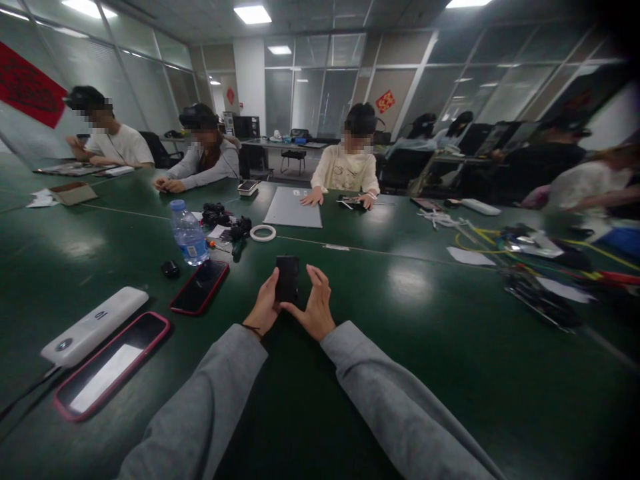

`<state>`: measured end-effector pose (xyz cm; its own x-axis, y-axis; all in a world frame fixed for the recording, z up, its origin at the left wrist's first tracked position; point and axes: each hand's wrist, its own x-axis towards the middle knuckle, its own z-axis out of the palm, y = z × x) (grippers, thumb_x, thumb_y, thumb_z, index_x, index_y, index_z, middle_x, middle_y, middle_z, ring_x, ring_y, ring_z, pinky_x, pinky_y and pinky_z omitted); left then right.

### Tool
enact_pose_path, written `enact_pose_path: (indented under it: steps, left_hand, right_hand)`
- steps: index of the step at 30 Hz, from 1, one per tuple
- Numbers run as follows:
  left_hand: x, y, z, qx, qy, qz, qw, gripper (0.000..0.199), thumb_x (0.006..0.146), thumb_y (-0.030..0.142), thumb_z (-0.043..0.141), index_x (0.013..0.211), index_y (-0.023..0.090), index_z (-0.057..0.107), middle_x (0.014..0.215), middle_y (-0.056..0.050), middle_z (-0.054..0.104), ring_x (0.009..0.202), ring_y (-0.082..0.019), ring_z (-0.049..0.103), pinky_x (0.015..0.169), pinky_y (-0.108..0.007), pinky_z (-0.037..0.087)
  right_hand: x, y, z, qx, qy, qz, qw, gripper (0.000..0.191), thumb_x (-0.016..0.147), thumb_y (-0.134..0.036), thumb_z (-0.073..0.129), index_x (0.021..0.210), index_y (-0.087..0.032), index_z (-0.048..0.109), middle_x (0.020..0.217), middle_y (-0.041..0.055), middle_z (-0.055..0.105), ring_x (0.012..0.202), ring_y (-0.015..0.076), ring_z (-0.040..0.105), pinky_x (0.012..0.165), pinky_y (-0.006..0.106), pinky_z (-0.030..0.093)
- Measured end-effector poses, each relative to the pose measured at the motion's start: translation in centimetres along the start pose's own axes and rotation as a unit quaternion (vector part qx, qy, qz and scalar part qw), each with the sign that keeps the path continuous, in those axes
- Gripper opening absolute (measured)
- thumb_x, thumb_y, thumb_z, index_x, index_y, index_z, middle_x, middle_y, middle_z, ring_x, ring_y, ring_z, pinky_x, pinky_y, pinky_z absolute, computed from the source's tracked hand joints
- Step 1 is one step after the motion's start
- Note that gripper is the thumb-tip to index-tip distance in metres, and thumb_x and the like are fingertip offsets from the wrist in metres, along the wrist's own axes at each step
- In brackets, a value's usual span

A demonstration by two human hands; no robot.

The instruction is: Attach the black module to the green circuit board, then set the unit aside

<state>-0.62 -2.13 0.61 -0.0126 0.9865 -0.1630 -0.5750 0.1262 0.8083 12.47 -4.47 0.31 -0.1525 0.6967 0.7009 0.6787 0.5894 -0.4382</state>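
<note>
1. The left hand (263,305) is closed round the left side of a small black device (287,280), holding it over the green surface (410,360)
2. The right hand (316,305) is loosely open, fingers raised beside the device, thumb at its lower edge; I cannot tell whether it touches
3. A red-edged phone (200,288) lies left of the hands, near a bottle (189,233) and a black mouse (171,269)
</note>
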Motion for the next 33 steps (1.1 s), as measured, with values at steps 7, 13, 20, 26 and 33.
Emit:
enact_pose_path:
  steps: [7,13,20,26,33]
  left_hand:
    - [1.1,0.0,-1.2,-0.172,-0.006,-0.084,0.982,0.037,0.084,0.046,0.050,0.103,0.016,0.061,0.089,-0.005,0.066,0.076,-0.013,0.061,0.068,-0.023,0.050]
    - [0.2,-0.2,-0.2,-0.085,-0.046,-0.071,0.993,0.047,0.081,0.049,0.052,0.111,0.014,0.059,0.103,-0.010,0.065,0.092,-0.019,0.061,0.083,-0.031,0.049]
    - [0.5,-0.9,-0.2,-0.043,-0.074,-0.015,0.996,0.051,0.080,0.051,0.052,0.118,0.017,0.054,0.107,-0.010,0.063,0.098,-0.021,0.060,0.088,-0.035,0.047]
    - [1.2,-0.7,-0.8,-0.073,-0.064,0.002,0.995,0.052,0.081,0.058,0.045,0.113,0.018,0.057,0.112,-0.008,0.062,0.102,-0.019,0.058,0.090,-0.033,0.045]
    - [1.8,-0.8,-1.3,-0.111,-0.064,-0.050,0.990,0.055,0.081,0.061,0.041,0.109,0.017,0.059,0.116,-0.008,0.060,0.106,-0.020,0.056,0.092,-0.034,0.045]
  right_hand:
    - [-0.1,1.0,0.8,0.140,-0.037,0.099,0.985,0.065,0.084,-0.050,0.056,0.135,-0.019,0.029,0.113,0.0097,0.045,0.095,0.0193,0.051,0.083,0.036,0.047]
    - [-0.1,0.7,0.7,0.136,-0.093,0.113,0.980,0.062,0.086,-0.049,0.053,0.136,-0.022,0.029,0.117,0.0082,0.048,0.101,0.0208,0.052,0.087,0.036,0.046]
    - [0.0,0.5,0.7,0.139,-0.059,0.097,0.984,0.062,0.088,-0.040,0.051,0.139,-0.018,0.024,0.125,0.0107,0.044,0.105,0.0207,0.051,0.092,0.036,0.045]
    - [0.2,0.2,0.0,0.161,0.000,0.089,0.983,0.053,0.091,-0.039,0.045,0.138,-0.019,0.028,0.129,0.0097,0.041,0.115,0.0210,0.044,0.098,0.038,0.040]
    - [0.4,2.6,1.1,0.281,-0.090,0.167,0.941,0.054,0.094,-0.047,0.033,0.142,-0.023,0.023,0.130,0.0070,0.043,0.101,0.0181,0.054,0.084,0.034,0.050]
